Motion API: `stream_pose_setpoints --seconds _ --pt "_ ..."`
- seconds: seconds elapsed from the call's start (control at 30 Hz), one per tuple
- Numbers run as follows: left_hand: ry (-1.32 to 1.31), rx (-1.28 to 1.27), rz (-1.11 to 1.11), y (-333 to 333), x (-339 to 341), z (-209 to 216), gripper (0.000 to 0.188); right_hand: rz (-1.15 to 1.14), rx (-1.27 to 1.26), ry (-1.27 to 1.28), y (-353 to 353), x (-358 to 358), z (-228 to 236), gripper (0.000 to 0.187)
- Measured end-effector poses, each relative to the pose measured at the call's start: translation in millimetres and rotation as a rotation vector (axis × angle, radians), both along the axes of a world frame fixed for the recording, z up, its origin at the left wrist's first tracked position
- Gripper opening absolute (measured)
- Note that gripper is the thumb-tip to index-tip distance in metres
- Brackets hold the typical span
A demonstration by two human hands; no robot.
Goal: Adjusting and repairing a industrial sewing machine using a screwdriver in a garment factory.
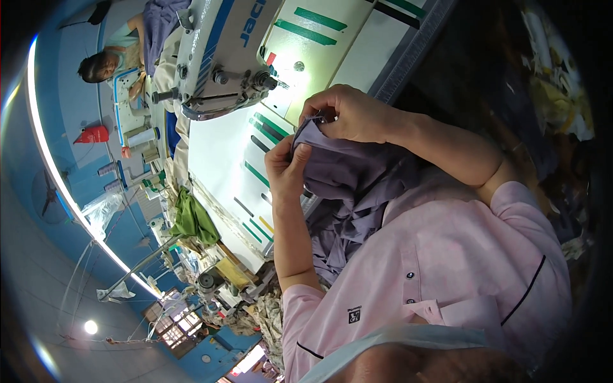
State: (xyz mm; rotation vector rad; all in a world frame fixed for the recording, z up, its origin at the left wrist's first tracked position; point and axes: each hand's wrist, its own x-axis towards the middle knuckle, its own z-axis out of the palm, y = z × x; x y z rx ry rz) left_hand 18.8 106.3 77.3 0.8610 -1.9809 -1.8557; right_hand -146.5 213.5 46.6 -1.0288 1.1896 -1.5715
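Observation:
Gathered cloth of a dark purple garment [357,169] hangs between my two hands and spills down onto my lap. My left hand [287,164] pinches its upper edge, thumb on top. Close beside it, my right hand [348,113] grips the same edge with bent fingers. The held edge looks folded, but the fingers hide part of it. Just beyond my hands stands a sewing machine [223,70], its lit needle area [284,86] a short way from my right fingers. The cloth is apart from the needle.
The white machine table [223,172] carries green and black tape strips. A ruler strip [408,64] runs along its edge. Green cloth [195,217] and thread cones [112,169] lie to the left. A co-worker [105,64] sits at another machine at upper left. Bundled fabric [271,316] lies by my left elbow.

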Motion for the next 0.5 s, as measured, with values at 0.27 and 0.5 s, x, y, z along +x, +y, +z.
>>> stream_pose_setpoints --seconds 0.27,0.5 --pt "0.019 -0.1 0.096 4.3 3.1 2.1 0.029 -0.082 -0.043 0.073 4.7 1.0 1.4 0.018" --pt "-0.025 -0.349 0.071 15.6 -7.4 13.7 0.02 -0.081 -0.107 0.084 5.8 -1.6 -1.0 0.013"
